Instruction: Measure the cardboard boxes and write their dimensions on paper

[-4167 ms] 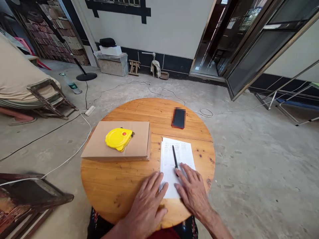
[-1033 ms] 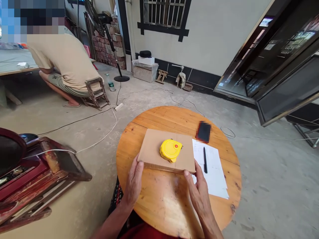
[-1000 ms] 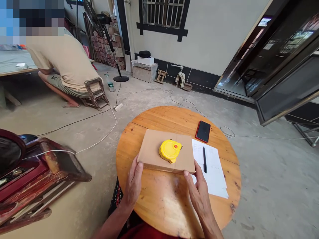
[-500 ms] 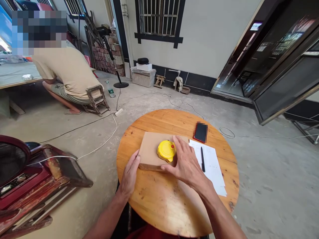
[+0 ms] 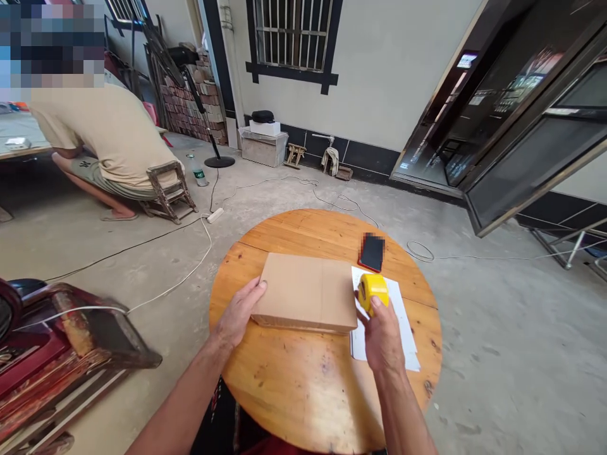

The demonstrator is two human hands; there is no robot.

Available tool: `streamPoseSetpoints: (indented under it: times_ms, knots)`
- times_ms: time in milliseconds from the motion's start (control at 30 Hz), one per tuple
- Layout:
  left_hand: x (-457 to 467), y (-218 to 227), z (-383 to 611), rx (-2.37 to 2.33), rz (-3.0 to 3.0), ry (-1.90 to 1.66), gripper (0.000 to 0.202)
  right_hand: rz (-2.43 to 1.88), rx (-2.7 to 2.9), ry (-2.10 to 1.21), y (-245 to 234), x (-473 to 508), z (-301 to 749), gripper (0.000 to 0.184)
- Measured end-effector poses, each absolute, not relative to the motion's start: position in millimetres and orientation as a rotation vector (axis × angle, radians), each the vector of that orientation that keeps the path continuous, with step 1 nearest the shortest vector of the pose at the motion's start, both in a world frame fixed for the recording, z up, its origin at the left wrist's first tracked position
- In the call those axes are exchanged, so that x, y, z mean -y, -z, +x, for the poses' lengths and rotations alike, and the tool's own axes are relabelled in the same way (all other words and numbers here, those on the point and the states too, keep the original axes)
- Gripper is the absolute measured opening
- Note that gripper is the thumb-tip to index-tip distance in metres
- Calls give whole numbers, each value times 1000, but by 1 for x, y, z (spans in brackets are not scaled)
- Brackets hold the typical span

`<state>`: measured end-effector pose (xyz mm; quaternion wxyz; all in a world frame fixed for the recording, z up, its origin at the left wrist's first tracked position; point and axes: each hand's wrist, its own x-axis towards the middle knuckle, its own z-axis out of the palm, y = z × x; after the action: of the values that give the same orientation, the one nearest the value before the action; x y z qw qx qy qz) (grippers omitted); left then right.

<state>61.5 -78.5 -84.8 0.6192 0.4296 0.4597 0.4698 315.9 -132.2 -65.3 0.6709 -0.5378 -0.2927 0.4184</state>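
Note:
A closed cardboard box (image 5: 308, 291) lies flat on the round wooden table (image 5: 294, 392). My left hand (image 5: 237, 313) grips the box's left end, thumb on the top edge and fingers down the side. Off the box's right end, my right hand (image 5: 383, 335) holds up a yellow tape measure (image 5: 374, 292), its thumb pressed on the case. White paper sheets (image 5: 403, 335) lie beneath that hand. The pen that was on them is hidden from view.
A dark phone (image 5: 372, 253) rests near the table's far right side. To the left are a worn wooden chair (image 5: 95, 335) and a seated person (image 5: 104, 133) with their back turned. Cables (image 5: 190, 268) and a power strip (image 5: 215, 215) run over the floor.
My right hand has lifted the yellow tape measure off the box top and carried it right, over the papers. The left hand stays at the box's left end. The view has shifted slightly right.

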Motion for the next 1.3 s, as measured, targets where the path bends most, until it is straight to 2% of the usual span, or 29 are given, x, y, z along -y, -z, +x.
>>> streamPoseSetpoints:
  times_ms: [133, 333, 500, 733, 867, 1067, 1167, 1300]
  knots:
    - [86, 81, 64, -1122, 1137, -1133, 54, -1073, 623, -984, 76, 142, 315, 49]
    - [114, 110, 53, -1040, 1181, -1312, 59, -792, 556, -1168, 90, 173, 336, 52]
    - [149, 134, 66, -1104, 1146, -1327, 62, -833, 451, -1143, 110, 197, 333, 47]
    - [163, 124, 71, -1202, 1098, -1313, 54, -981, 573, -1090, 111, 214, 330, 54]
    - [161, 115, 68, -1213, 1105, -1276, 51, -964, 627, -1055, 92, 228, 335, 49]
    - [166, 110, 63, -1314, 1201, -1306, 61, -881, 768, -1133, 35, 230, 324, 51]
    - [177, 102, 62, -1484, 1352, -1375, 55, -885, 823, -1221, 18, 220, 308, 47]
    - [193, 81, 63, -1494, 1512, -1556, 44, -907, 795, -1307, 11, 211, 290, 51]
